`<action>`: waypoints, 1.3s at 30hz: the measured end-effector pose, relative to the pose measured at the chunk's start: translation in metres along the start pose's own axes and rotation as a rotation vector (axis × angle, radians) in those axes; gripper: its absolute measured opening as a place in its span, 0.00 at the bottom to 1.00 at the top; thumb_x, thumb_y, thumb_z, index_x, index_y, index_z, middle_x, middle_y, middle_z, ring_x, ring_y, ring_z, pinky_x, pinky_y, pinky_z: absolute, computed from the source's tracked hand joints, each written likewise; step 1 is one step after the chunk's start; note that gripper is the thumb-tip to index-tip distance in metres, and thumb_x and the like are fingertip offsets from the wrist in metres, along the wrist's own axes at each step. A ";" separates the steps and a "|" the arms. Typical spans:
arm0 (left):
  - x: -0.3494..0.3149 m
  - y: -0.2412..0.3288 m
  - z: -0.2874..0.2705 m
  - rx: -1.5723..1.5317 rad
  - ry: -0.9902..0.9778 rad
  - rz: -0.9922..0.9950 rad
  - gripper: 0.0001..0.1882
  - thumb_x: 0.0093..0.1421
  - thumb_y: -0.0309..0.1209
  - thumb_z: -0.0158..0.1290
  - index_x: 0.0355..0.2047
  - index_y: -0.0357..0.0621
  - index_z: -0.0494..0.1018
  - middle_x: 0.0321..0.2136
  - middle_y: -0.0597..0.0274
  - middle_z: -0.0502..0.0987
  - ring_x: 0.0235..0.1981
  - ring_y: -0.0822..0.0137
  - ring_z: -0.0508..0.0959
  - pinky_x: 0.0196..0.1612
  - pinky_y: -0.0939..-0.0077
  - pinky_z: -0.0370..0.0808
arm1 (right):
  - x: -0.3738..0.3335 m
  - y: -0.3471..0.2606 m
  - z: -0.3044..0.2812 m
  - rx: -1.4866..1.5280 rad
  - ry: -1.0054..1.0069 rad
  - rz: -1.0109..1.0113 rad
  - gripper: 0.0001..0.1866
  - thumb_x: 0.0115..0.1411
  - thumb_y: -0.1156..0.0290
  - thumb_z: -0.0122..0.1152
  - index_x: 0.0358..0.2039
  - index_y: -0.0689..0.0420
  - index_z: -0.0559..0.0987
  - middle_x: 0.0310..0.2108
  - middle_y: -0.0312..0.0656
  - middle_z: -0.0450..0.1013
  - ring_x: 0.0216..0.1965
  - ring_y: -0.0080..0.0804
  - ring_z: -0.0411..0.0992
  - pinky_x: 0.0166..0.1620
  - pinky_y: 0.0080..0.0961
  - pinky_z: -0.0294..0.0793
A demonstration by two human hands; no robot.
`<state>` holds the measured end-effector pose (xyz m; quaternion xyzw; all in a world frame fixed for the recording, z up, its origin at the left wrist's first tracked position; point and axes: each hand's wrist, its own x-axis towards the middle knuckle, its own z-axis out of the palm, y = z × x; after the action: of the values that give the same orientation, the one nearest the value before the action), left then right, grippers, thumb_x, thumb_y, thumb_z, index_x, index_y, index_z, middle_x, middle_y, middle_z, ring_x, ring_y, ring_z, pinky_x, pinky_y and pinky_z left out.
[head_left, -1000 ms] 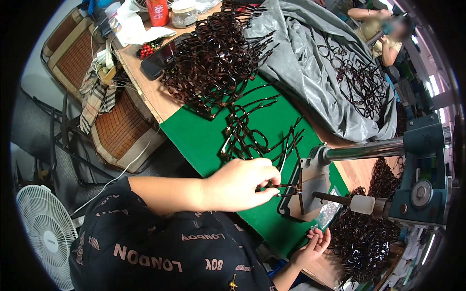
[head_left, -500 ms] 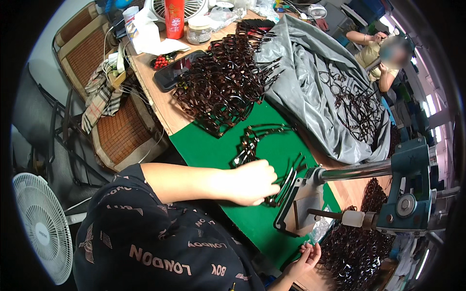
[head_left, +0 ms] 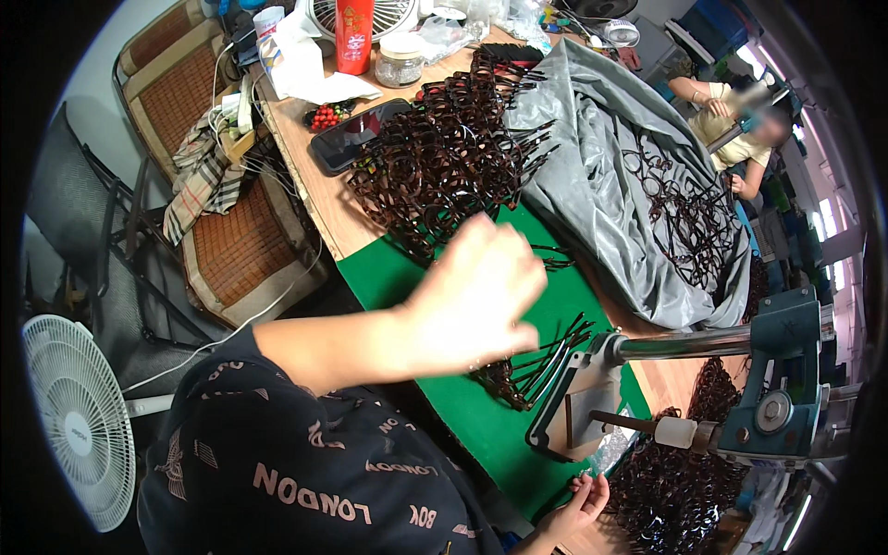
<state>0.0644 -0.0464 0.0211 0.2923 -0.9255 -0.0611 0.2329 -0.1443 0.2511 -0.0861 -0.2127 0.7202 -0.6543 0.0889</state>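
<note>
My left hand (head_left: 481,301) is raised over the green mat (head_left: 462,425), smeared by motion, so its fingers cannot be read. Just beyond it lies a large heap of dark brown tortoiseshell eyeglass frames (head_left: 444,157). Several thin dark eyeglass temples (head_left: 555,356) lie on the mat between that hand and the teal-green bench machine (head_left: 782,379). My right hand (head_left: 583,504) is by the mat's near right edge, its fingertips drawn together beside a clear plastic bag (head_left: 610,453). What sits between those fingertips is too small to name.
Another heap of dark frames (head_left: 680,490) lies beside the machine. A grey cloth (head_left: 592,176) carries more frames at the back right, with a person (head_left: 740,129) beyond. A phone (head_left: 351,139), a red cup (head_left: 354,37) and a jar (head_left: 400,60) stand at the back.
My left hand has lifted from beside the temples and moved away toward the large heap of frames. My right hand has stayed near the plastic bag. The whole view has shifted slightly.
</note>
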 end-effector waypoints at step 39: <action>0.210 -0.109 0.002 0.498 -0.825 0.083 0.22 0.44 0.34 0.61 0.42 0.43 0.73 0.41 0.51 0.74 0.44 0.54 0.74 0.47 0.64 0.71 | 0.000 -0.002 0.000 -0.075 0.023 0.082 0.11 0.60 0.77 0.50 0.43 0.62 0.68 0.32 0.39 0.70 0.31 0.22 0.68 0.37 0.17 0.69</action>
<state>-0.0319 -0.2557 0.0750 0.2533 -0.9381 0.0608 -0.2284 -0.1441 0.2511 -0.0837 -0.1789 0.7533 -0.6251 0.0993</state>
